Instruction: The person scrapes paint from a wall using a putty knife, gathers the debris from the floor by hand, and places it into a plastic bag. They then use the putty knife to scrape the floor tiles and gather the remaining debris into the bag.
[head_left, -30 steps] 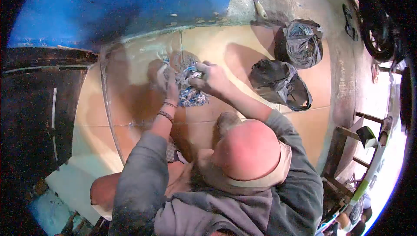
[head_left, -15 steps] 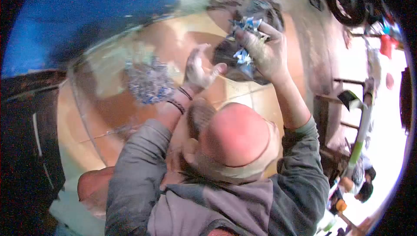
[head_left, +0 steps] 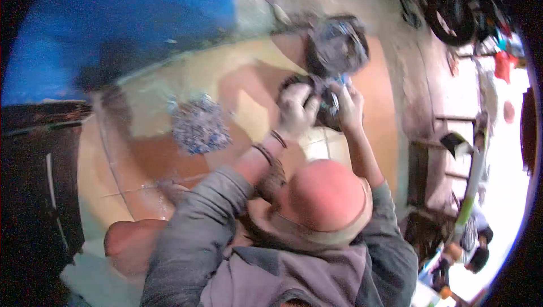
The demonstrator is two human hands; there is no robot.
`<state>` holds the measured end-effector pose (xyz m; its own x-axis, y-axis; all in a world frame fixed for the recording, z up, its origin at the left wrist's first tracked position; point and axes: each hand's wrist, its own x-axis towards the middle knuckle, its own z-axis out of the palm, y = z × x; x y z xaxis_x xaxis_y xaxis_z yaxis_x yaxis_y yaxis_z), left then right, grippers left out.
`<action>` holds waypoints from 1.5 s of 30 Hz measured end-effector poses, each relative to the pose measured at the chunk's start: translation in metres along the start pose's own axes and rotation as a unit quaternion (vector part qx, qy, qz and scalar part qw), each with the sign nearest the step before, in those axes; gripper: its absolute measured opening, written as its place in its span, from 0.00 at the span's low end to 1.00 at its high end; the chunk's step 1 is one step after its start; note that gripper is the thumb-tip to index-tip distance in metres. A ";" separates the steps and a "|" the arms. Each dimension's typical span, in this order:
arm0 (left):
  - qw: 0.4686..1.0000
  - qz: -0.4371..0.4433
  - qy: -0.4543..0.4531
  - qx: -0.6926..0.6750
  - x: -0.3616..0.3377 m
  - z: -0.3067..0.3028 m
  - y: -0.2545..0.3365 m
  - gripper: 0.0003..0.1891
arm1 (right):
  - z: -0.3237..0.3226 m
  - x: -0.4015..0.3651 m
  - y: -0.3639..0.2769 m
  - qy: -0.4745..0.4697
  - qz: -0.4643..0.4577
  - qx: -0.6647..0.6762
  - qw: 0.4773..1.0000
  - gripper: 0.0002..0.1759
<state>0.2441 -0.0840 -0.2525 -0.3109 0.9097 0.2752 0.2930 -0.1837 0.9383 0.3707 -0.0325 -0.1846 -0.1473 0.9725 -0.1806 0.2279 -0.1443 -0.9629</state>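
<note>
My left hand (head_left: 297,110), with dark bands on its wrist, is at the near left rim of a dark bag or container (head_left: 328,116); its fingers are curled against the dark edge. At the right side of the same dark thing is my right hand (head_left: 350,103), fingers bent down around blue and silvery scraps (head_left: 335,93), blurred by motion. Just beyond both hands sits a shiny, dark, see-through plastic bundle (head_left: 339,47). To the left, a pile of small silvery and blue scraps (head_left: 201,125) lies on the tiled floor.
My bare knee (head_left: 327,195) rises below my hands, the other knee (head_left: 133,245) at lower left. A blue surface (head_left: 169,13) fills the upper left. A wheel (head_left: 447,7) is at upper right, and a wooden frame (head_left: 461,120) stands at right. Small loose bits (head_left: 161,182) dot the tiles.
My right hand has come down with the blue and silvery scraps to the dark bag or container. My left hand, formerly open and raised, has moved right to its rim.
</note>
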 end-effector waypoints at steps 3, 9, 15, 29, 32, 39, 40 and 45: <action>0.992 -0.066 0.033 -0.101 0.002 -0.007 0.018 0.08 | 0.016 0.002 0.038 0.044 -0.098 -0.085 0.991 0.12; 0.981 -0.106 -0.028 -0.157 -0.001 -0.014 0.020 0.07 | 0.010 -0.007 0.062 -0.026 -0.200 -0.374 0.905 0.24; 0.990 -0.080 0.025 -0.114 -0.005 -0.046 0.013 0.09 | 0.009 -0.019 -0.017 -0.077 -0.152 -0.443 0.880 0.21; 0.760 -0.303 0.168 0.550 -0.180 -0.202 -0.126 0.52 | 0.188 -0.047 0.122 -0.313 -0.375 -0.398 0.777 0.33; 0.727 -0.346 0.123 0.580 -0.157 -0.199 -0.116 0.52 | 0.215 -0.049 0.158 -0.327 -0.408 -0.430 0.736 0.40; 0.910 -0.240 0.143 0.307 -0.119 -0.235 -0.156 0.39 | 0.281 -0.019 0.123 -0.359 -0.453 -0.329 0.747 0.48; 0.934 -0.219 0.132 0.250 -0.106 -0.242 -0.153 0.38 | 0.286 -0.014 0.122 -0.368 -0.456 -0.320 0.744 0.49; 0.974 -0.158 0.157 0.041 -0.083 -0.259 -0.140 0.33 | 0.331 0.015 0.126 -0.424 -0.486 -0.286 0.708 0.54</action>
<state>-0.0054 -0.2306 -0.3527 -0.6547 0.7549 0.0382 0.2045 0.1282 0.9704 0.0786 -0.0971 -0.3750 -0.9726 0.0660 0.2230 -0.0612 0.8523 -0.5195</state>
